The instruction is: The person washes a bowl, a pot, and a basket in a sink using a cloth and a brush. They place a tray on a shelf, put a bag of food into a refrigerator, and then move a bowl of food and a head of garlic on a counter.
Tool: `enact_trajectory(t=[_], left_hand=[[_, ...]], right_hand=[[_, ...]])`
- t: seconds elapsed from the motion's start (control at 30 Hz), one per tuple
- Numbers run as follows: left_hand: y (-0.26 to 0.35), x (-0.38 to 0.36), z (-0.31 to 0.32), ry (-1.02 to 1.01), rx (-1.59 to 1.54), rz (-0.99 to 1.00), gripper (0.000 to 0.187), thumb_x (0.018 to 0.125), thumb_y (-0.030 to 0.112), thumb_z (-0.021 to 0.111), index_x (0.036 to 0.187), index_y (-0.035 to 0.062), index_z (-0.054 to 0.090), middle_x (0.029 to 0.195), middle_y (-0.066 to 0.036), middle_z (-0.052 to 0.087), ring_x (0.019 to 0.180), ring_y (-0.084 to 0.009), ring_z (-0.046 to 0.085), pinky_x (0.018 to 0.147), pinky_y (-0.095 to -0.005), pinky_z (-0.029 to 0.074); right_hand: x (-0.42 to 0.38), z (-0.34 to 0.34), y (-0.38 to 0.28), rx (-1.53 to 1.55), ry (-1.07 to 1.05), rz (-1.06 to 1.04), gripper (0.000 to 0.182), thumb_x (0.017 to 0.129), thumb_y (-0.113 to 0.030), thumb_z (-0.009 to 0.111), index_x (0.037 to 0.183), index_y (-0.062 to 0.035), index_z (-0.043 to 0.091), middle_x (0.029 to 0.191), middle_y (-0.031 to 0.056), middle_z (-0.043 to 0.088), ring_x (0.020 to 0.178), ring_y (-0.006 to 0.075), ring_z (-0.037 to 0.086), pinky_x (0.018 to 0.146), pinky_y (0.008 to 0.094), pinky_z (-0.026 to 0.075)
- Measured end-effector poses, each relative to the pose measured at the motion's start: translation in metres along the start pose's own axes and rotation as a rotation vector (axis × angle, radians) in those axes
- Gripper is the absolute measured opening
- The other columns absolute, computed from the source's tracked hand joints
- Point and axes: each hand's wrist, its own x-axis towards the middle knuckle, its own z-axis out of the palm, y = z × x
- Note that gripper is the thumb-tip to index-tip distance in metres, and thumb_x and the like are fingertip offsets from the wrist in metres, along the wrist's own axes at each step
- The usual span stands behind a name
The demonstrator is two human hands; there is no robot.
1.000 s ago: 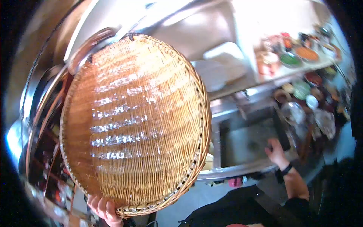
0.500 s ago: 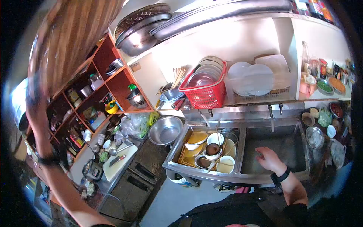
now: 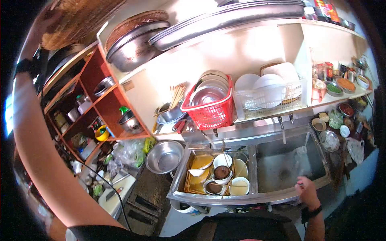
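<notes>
My left arm reaches up along the left side, and my left hand [image 3: 51, 17] is at the edge of a brown woven basket [image 3: 86, 18]. The hand is in shadow, its fingers appear closed on the rim, and the basket is cut off by the frame's top. Below the basket, dark round pans [image 3: 66, 56] rest on top of the wooden shelf. My right hand [image 3: 308, 190] hovers at the front edge of the right sink basin [image 3: 277, 168], fingers loosely bent and apart, with nothing visible in them.
The left basin holds several bowls [image 3: 239, 186] and yellowish plates. A steel bowl [image 3: 165, 156] sits left of it. Above are a red basket [image 3: 213, 114] of dishes and a rack of white plates [image 3: 271, 88]. A cutting board [image 3: 118, 195] with a knife lies lower left.
The woven basket and my left hand have risen toward the top left. My right hand has drawn back from over the right basin to its front edge. My view has shifted.
</notes>
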Motion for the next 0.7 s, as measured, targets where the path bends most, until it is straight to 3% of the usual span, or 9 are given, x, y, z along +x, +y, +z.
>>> enact_trajectory(t=[0.07,0.2,0.3,0.5,0.6,0.67,0.7], left_hand=[[-0.014,0.007,0.005,0.026,0.031,-0.012,0.052,0.087,0.034,0.066,0.129,0.0061,0.052,0.120,-0.007,0.061,0.110,-0.0188,0.057,0.098,-0.0332,0.042],[-0.025,0.017,0.021,0.055,0.091,-0.032,0.053,0.086,0.037,0.067,0.128,0.0076,0.053,0.119,-0.008,0.061,0.109,-0.0197,0.058,0.097,-0.0345,0.043],[-0.031,0.021,0.027,0.059,0.130,-0.036,0.053,0.085,0.039,0.067,0.127,0.0087,0.054,0.119,-0.008,0.062,0.108,-0.0204,0.058,0.096,-0.0354,0.043],[-0.061,0.033,0.033,0.035,0.191,-0.037,0.054,0.083,0.042,0.068,0.125,0.0109,0.056,0.117,-0.008,0.062,0.106,-0.0217,0.059,0.094,-0.0372,0.045],[-0.086,0.061,0.060,-0.058,0.217,-0.025,0.054,0.082,0.044,0.069,0.124,0.0120,0.056,0.117,-0.008,0.062,0.105,-0.0224,0.060,0.093,-0.0382,0.046],[-0.086,0.062,0.110,-0.083,0.401,0.002,0.054,0.082,0.046,0.069,0.123,0.0127,0.057,0.116,-0.009,0.062,0.105,-0.0228,0.060,0.093,-0.0388,0.046],[-0.083,0.044,0.151,0.048,0.729,0.035,0.064,0.080,0.057,0.063,0.129,0.0162,0.052,0.130,-0.013,0.051,0.117,-0.0303,0.051,0.096,-0.0512,0.040]], right_hand=[[-0.020,-0.012,0.008,-0.068,0.121,0.007,0.035,0.081,-0.006,0.063,0.115,-0.0019,0.057,0.091,0.0138,0.064,0.076,0.0238,0.063,0.069,0.0341,0.051],[-0.040,-0.044,-0.021,-0.187,0.096,0.197,0.036,0.082,-0.008,0.062,0.117,-0.0025,0.055,0.098,0.0161,0.063,0.081,0.0290,0.063,0.069,0.0387,0.052],[-0.045,-0.047,0.001,-0.343,0.314,0.050,0.032,0.085,-0.007,0.060,0.116,-0.0020,0.055,0.096,0.0158,0.063,0.080,0.0291,0.063,0.070,0.0383,0.051],[-0.011,-0.054,-0.025,-0.091,0.232,0.199,0.031,0.084,-0.009,0.062,0.113,-0.0005,0.056,0.090,0.0143,0.064,0.078,0.0285,0.063,0.071,0.0376,0.051],[-0.004,-0.052,-0.037,-0.157,0.169,0.214,0.029,0.083,-0.008,0.062,0.111,-0.0017,0.057,0.088,0.0139,0.065,0.078,0.0275,0.064,0.071,0.0373,0.051],[-0.007,-0.047,-0.045,-0.154,0.150,0.210,0.029,0.082,-0.008,0.062,0.110,-0.0024,0.057,0.087,0.0141,0.065,0.079,0.0284,0.064,0.071,0.0380,0.051],[-0.012,-0.046,-0.047,-0.160,0.117,0.215,0.029,0.081,-0.007,0.062,0.110,-0.0031,0.058,0.087,0.0144,0.065,0.080,0.0293,0.064,0.071,0.0388,0.051]])
